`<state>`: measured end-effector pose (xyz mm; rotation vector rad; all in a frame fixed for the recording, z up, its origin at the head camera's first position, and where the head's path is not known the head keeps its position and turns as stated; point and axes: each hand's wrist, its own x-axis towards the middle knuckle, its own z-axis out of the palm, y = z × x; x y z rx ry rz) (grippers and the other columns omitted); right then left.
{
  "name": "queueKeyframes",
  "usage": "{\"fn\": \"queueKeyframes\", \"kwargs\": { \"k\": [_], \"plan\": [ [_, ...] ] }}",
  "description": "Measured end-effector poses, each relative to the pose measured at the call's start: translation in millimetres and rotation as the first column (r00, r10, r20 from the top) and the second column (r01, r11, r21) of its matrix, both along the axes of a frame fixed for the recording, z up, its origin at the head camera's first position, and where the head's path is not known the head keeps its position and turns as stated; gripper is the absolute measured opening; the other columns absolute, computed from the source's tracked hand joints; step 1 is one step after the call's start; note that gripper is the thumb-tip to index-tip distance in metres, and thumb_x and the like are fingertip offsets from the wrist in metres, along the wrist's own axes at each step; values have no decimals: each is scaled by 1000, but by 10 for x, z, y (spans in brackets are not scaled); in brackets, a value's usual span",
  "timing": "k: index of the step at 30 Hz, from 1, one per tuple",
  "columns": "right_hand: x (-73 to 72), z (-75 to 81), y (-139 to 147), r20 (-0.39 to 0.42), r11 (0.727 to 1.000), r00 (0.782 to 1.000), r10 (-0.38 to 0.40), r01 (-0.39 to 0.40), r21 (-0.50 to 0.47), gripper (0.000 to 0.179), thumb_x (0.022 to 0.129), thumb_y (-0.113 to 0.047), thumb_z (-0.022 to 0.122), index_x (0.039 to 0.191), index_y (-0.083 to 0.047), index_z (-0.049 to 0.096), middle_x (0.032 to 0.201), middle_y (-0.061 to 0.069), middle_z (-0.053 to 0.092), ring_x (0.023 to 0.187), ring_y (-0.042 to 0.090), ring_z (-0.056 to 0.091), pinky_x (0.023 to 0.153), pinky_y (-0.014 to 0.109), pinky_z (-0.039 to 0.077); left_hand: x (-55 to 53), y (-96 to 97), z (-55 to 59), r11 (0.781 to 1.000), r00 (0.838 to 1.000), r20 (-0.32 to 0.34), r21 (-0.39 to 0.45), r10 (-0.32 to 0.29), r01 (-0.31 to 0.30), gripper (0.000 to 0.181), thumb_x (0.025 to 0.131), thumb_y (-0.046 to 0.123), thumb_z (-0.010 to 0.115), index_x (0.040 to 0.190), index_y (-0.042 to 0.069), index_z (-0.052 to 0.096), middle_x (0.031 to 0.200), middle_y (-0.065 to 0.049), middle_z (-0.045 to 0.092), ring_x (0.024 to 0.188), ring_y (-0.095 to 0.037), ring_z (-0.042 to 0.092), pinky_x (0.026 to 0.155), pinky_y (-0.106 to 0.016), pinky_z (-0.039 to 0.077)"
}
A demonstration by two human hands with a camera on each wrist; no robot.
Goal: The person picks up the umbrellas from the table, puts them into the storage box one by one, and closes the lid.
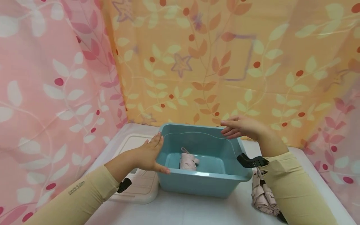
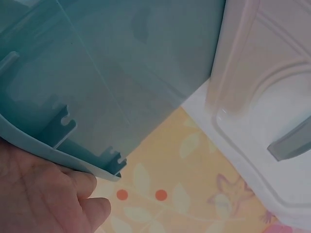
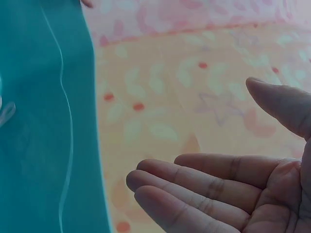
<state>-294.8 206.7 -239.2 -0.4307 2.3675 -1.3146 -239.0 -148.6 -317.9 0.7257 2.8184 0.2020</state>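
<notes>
A blue-green plastic bin point(image 1: 202, 185) stands in the middle of the table. Inside it lies a rolled pale pink fabric bundle with a small loop point(image 1: 187, 161), resembling a folded compact umbrella. My left hand point(image 1: 147, 154) rests against the bin's left rim with straight fingers and the thumb spread; the left wrist view shows the palm point(image 2: 39, 191) against the rim's edge. Over the back right corner of the bin hovers my right hand point(image 1: 243, 127), its fingers extended. Nothing lies in its palm point(image 3: 272, 204) in the right wrist view.
A whitish lid point(image 1: 140, 186) with a grey latch point(image 2: 291, 141) lies left of the bin. To the right, partly behind my right forearm, is another pale pink folded bundle point(image 1: 262, 195) with dark parts. Patterned cloth walls point(image 1: 180, 103) enclose the table's back and sides.
</notes>
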Motion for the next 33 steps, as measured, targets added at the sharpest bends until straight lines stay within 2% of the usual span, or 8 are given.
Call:
{"fn": "queueKeyframes", "kwargs": {
  "k": [5, 9, 17, 24, 33],
  "plan": [
    [147, 54, 376, -33, 998, 998, -61, 61, -13, 57, 94, -33, 52, 127, 12, 42, 103, 19, 65, 93, 27, 65, 80, 40, 50, 13, 2, 18, 1000, 1000, 11, 26, -2, 2, 132, 59, 82, 53, 144, -3, -2, 151, -18, -11, 139, -28, -9, 108, -52, 7],
    [250, 18, 685, -46, 996, 995, -89, 89, -10, 60, 96, -33, 46, 130, 16, 35, 108, 21, 62, 95, 25, 64, 80, 38, 50, 2, -9, -7, 1000, 1000, -6, 22, -6, 6, 132, 59, 82, 52, 144, -3, -2, 151, -17, -11, 139, -29, -9, 109, -52, 6],
    [425, -314, 1320, 4, 982, 983, -184, 184, 38, 67, 98, -35, 40, 132, 21, 24, 112, 26, 59, 95, 27, 64, 80, 38, 51, -24, -10, -36, 998, 999, -4, 52, -32, 32, 131, 61, 79, 55, 144, -4, -2, 151, -19, -10, 138, -32, -8, 108, -53, 7],
    [506, -562, 1704, 57, 964, 963, -262, 258, 64, 73, 99, -37, 37, 133, 23, 15, 112, 29, 58, 97, 29, 63, 79, 36, 51, -31, -27, -55, 995, 999, -4, 85, -52, 52, 128, 63, 76, 57, 144, -4, -4, 150, -20, -13, 138, -33, -10, 109, -52, 7],
    [595, -800, 2062, 28, 948, 955, -295, 288, 135, 74, 99, -38, 35, 132, 24, 12, 110, 30, 58, 94, 24, 64, 79, 37, 51, -48, 4, -65, 996, 999, 12, 74, -51, 50, 128, 63, 77, 56, 144, 0, -6, 150, -18, -16, 137, -30, -15, 109, -50, 6]
  ]
}}
